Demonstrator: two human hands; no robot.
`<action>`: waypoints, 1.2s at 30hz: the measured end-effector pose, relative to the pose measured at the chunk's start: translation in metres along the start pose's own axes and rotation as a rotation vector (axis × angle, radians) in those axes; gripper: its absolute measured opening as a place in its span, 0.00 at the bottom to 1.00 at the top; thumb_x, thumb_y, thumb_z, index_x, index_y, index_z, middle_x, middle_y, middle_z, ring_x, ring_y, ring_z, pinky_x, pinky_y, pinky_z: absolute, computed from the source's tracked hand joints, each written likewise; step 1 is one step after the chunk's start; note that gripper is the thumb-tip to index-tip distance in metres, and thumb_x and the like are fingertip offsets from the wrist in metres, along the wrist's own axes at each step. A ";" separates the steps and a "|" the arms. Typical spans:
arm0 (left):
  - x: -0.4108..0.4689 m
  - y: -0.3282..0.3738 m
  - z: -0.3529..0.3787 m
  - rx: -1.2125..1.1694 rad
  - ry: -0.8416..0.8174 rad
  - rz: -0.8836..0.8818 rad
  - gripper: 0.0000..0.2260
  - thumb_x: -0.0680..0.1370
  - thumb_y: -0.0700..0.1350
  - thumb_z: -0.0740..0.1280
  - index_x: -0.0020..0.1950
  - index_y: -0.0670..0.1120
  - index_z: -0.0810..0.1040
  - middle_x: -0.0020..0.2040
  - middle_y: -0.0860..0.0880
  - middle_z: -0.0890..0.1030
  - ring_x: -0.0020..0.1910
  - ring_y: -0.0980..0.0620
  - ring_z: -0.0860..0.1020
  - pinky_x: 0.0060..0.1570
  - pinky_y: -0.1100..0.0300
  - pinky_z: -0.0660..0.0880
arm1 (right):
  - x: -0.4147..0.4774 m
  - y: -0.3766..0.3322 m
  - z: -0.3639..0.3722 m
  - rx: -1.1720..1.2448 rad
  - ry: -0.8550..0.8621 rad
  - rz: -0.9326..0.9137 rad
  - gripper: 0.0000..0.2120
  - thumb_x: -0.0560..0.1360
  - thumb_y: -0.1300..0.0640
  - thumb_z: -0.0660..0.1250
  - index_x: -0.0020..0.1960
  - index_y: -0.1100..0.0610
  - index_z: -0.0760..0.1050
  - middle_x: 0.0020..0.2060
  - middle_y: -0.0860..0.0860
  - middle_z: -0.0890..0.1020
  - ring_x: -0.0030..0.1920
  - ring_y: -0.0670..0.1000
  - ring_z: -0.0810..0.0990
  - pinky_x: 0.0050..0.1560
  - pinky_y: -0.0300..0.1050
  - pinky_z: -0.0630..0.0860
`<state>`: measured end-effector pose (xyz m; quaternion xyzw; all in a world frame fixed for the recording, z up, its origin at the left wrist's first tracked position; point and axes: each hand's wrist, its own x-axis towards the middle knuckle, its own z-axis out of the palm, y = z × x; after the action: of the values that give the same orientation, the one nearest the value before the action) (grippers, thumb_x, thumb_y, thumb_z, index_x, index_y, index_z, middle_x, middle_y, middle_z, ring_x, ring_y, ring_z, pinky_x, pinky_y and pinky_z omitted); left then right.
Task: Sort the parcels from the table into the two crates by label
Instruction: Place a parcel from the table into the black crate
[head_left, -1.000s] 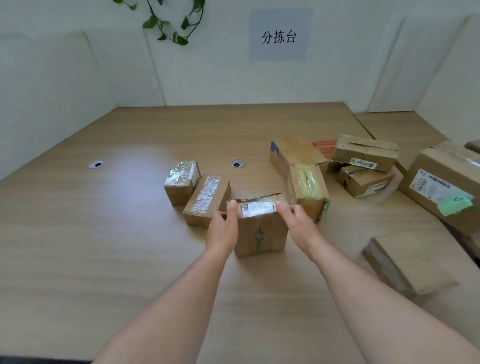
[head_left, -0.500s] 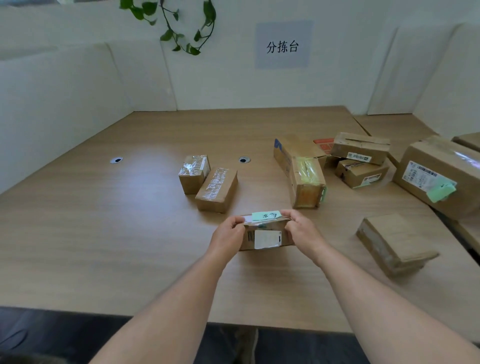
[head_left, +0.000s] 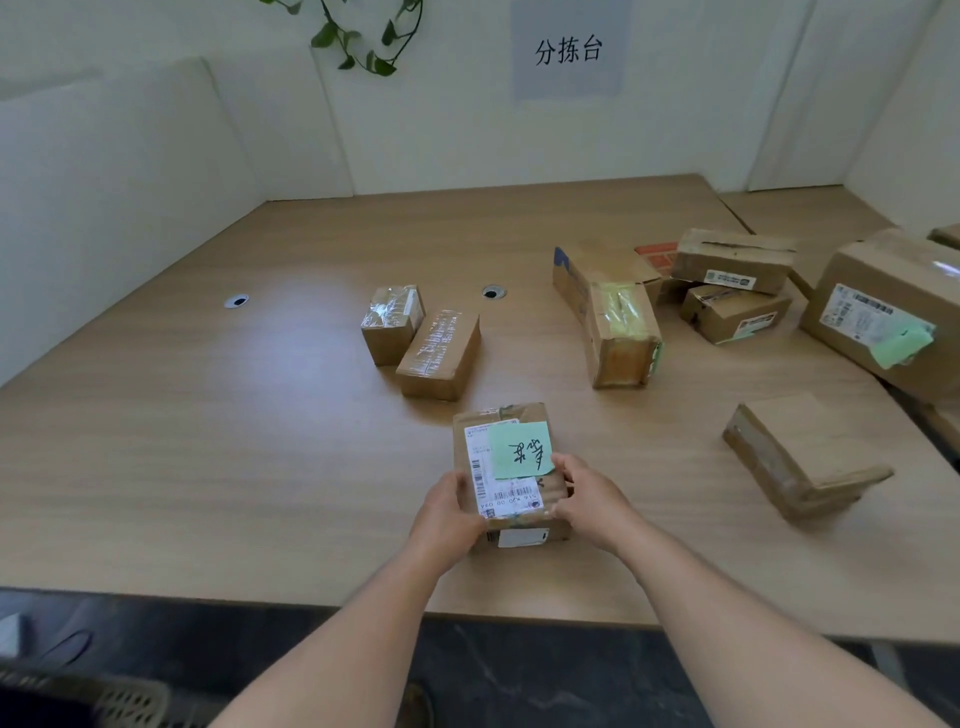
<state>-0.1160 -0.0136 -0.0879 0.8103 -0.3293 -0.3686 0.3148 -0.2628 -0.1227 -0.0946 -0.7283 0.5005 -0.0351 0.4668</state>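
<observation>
Both hands clamp a small cardboard parcel (head_left: 521, 414) by its sides near the front edge of the wooden table (head_left: 234, 457): the left hand (head_left: 449, 512) and right hand (head_left: 592, 501) curl their fingers round its edges. Its labelled face is turned up to the camera, with a handwritten green sticky note (head_left: 519, 449) over the white shipping label (head_left: 501, 493). Two small taped parcels (head_left: 415, 338) lie just beyond it.

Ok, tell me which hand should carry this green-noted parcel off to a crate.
Left, probably: the left hand and right hand both grip the parcel, but the only crate in view sits lower left, on that side.
</observation>
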 end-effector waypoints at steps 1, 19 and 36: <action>0.000 -0.002 0.001 0.008 -0.015 0.013 0.27 0.75 0.40 0.71 0.71 0.48 0.66 0.67 0.51 0.73 0.56 0.55 0.72 0.50 0.63 0.71 | 0.001 0.001 0.002 -0.001 0.007 0.001 0.33 0.73 0.67 0.64 0.75 0.50 0.60 0.67 0.51 0.74 0.62 0.53 0.75 0.60 0.45 0.73; 0.020 -0.022 -0.023 -0.013 0.174 -0.296 0.31 0.76 0.53 0.61 0.75 0.50 0.52 0.58 0.45 0.78 0.52 0.42 0.80 0.48 0.47 0.80 | 0.034 -0.025 -0.006 -0.191 0.126 -0.025 0.32 0.79 0.50 0.61 0.77 0.56 0.51 0.73 0.55 0.63 0.72 0.55 0.63 0.67 0.49 0.63; 0.019 -0.023 -0.031 -0.227 0.313 -0.413 0.34 0.81 0.56 0.58 0.79 0.50 0.41 0.74 0.40 0.62 0.65 0.38 0.71 0.54 0.45 0.78 | 0.054 -0.023 0.009 -0.322 -0.004 -0.168 0.33 0.79 0.48 0.58 0.78 0.54 0.49 0.78 0.50 0.53 0.77 0.53 0.52 0.75 0.49 0.52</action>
<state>-0.0743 -0.0061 -0.0964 0.8669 -0.0612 -0.3296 0.3690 -0.2148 -0.1569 -0.1057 -0.8329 0.4362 0.0079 0.3406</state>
